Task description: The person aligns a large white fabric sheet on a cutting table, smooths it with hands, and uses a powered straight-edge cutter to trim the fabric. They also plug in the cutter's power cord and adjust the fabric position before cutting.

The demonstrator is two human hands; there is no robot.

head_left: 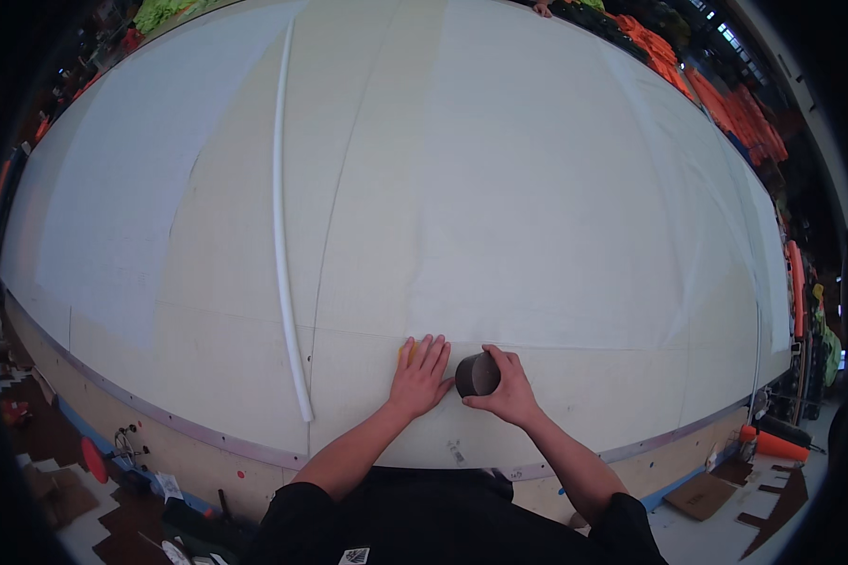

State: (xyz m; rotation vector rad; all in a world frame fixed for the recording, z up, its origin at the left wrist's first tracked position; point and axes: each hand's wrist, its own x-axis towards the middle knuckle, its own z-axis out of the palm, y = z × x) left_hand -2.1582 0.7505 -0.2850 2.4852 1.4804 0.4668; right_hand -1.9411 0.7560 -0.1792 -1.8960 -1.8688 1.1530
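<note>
- A large pale tabletop (236,282) is filling most of the view, and a long white tube (279,188) is lying across it from the near side toward the far side.
- Left of the white tube, a white sheet (113,226) is covering part of the tabletop.
- Just right of the tube, a thin dark line (324,235) is running roughly alongside; farther right, a broad pale sheet (537,207) is spreading out, wrinkling toward its right side.
- Well right of the tube, past the tabletop, orange cloth (749,113) is hanging or lying in heaps, and cardboard (699,495) is resting on the floor.
- A greyish edge strip (207,435) is curving along the near side, close to the tube's near end; flat surface is stretching between the tube and the hands.
- The dark round block (479,375) is standing right of the tube's near end, near the pale sheet's near edge.
- The left hand (422,377), between tube and block, is pressing palm down, fingers extended and slightly apart, fingertips reaching that sheet edge; whether its thumb is touching the block, I cannot tell.
- The right hand (507,388), farther right of the tube, is grasping the block, thumb and fingers curving around it.
</note>
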